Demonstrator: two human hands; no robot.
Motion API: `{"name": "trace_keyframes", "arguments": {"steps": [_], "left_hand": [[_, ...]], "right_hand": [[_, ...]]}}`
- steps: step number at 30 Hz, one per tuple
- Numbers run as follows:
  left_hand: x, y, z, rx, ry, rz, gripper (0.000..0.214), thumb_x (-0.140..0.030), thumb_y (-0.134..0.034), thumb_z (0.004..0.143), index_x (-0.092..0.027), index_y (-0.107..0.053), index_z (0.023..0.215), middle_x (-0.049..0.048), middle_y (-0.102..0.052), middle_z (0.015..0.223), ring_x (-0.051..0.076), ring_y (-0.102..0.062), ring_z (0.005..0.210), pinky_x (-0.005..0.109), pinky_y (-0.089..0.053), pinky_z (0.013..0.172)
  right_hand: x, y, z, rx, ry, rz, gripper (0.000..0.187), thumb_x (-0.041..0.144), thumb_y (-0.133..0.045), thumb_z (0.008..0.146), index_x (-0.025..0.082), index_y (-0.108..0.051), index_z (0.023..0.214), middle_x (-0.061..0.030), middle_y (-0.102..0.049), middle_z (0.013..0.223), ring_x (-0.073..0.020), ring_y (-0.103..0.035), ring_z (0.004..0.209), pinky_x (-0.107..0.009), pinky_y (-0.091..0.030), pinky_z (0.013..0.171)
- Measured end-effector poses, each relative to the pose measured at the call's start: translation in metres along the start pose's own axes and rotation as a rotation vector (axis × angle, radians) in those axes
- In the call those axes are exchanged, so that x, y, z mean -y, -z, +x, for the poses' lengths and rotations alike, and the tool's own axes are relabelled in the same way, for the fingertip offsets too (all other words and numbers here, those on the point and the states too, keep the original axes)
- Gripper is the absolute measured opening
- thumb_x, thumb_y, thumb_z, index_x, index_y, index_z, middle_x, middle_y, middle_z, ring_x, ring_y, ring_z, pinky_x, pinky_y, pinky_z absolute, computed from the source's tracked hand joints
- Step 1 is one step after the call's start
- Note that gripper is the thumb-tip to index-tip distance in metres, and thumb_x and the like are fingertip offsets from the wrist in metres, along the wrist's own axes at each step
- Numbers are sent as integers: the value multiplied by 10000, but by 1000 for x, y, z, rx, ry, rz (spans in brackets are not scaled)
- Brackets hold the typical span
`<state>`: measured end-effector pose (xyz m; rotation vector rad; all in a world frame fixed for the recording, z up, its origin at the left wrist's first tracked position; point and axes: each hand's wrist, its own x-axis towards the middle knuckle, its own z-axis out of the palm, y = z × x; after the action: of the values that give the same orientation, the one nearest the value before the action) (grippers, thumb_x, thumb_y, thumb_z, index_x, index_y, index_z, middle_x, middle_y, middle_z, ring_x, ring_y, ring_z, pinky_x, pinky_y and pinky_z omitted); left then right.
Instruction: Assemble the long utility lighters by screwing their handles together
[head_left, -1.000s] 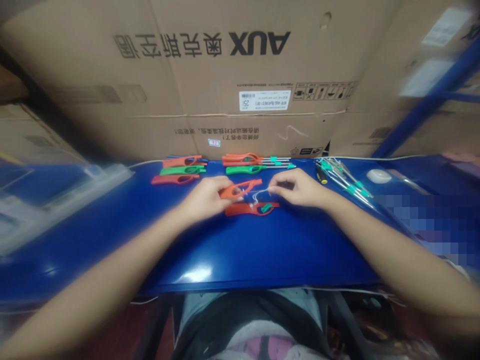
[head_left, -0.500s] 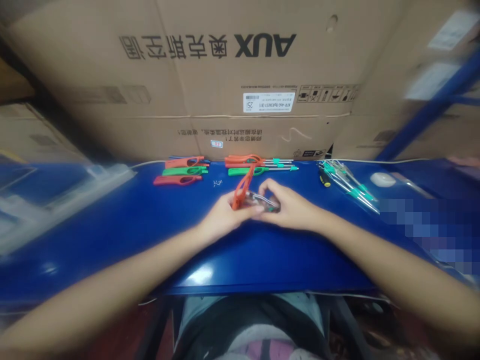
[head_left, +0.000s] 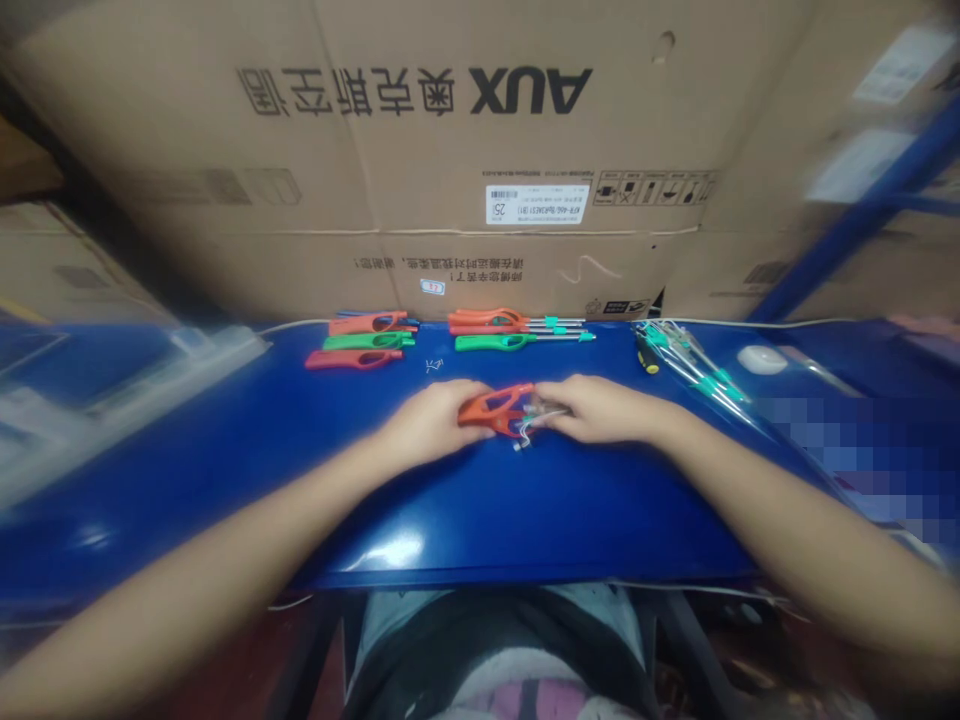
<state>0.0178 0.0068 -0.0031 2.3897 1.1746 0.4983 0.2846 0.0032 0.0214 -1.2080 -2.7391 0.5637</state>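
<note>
In front of me, my left hand is closed round an orange lighter casing, which has a looped handle and lies crosswise over the blue table. My right hand pinches a small lighter part with thin white wires at the casing's right end. Blur and fingers partly hide that part, so whether it is inside the casing or beside it is unclear. Farther back rest lighters with metal tubes and green tips. Red, green and orange lighter casings without tubes lie left of them.
Loose metal tubes with green ends are piled at the right, beside a black and yellow screwdriver. A white rounded object is farther right. Tiny white pieces lie behind my left hand. A large cardboard box walls off the back.
The orange casing has gone from upright to lying level between my hands. My hands have drawn slightly apart, and the white wires now hang in view at the casing's right end.
</note>
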Motion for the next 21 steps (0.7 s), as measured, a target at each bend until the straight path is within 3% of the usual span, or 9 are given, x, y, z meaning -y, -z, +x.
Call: {"name": "trace_keyframes", "arguments": {"steps": [3, 5, 9, 13, 16, 19, 21], "left_hand": [[5, 19, -1, 104, 42, 49, 241, -369, -773, 767, -210, -720, 941, 31, -740, 943, 238, -668, 858, 304, -466, 736], [10, 33, -3, 169, 84, 54, 236, -406, -775, 742, -217, -715, 870, 11, -720, 861, 212, -649, 760, 279, -435, 657], [21, 59, -9, 253, 168, 81, 260, -310, -738, 694, -254, -744, 948, -14, -716, 842, 185, -635, 690, 254, -406, 605], [36, 79, -16, 293, 251, 210, 284, -197, -652, 615, -267, -727, 880, -19, -696, 791, 190, -630, 688, 256, -391, 599], [52, 90, -19, 335, 362, 327, 285, -201, -626, 551, -254, -705, 820, -1, -687, 790, 204, -629, 683, 268, -382, 578], [69, 100, -21, 376, 482, 350, 257, -237, -627, 528, -244, -690, 777, 20, -689, 770, 217, -621, 618, 290, -383, 552], [80, 107, -22, 363, 515, 334, 212, -234, -637, 509, -240, -679, 717, 27, -675, 696, 213, -591, 538, 305, -380, 535]], "right_hand": [[-7, 9, -1, -101, 39, 34, 164, 330, -509, 971, 213, -607, 912, -38, -707, 821, -170, -595, 688, -269, -370, 632], [-18, 20, -4, -220, -26, -10, 194, 362, -498, 969, 211, -598, 899, -47, -700, 812, -181, -591, 687, -276, -382, 636], [-63, 45, -16, -481, -485, -240, 276, 402, -477, 966, 196, -640, 1049, -123, -733, 925, -257, -642, 787, -310, -393, 652], [-121, 59, -33, -475, -969, -248, 370, 412, -470, 972, 130, -676, 1098, -234, -717, 1077, -322, -674, 926, -358, -432, 707], [-144, 63, -45, -417, -1058, -207, 290, 349, -579, 928, 87, -703, 943, -242, -710, 864, -305, -673, 808, -373, -429, 679], [-144, 66, -52, -341, -1063, -125, 260, 324, -632, 915, 143, -650, 730, -146, -639, 579, -224, -613, 584, -360, -412, 615], [-139, 67, -54, -324, -1058, -88, 250, 302, -650, 913, 185, -600, 697, -108, -613, 517, -192, -577, 511, -353, -407, 593]]}}
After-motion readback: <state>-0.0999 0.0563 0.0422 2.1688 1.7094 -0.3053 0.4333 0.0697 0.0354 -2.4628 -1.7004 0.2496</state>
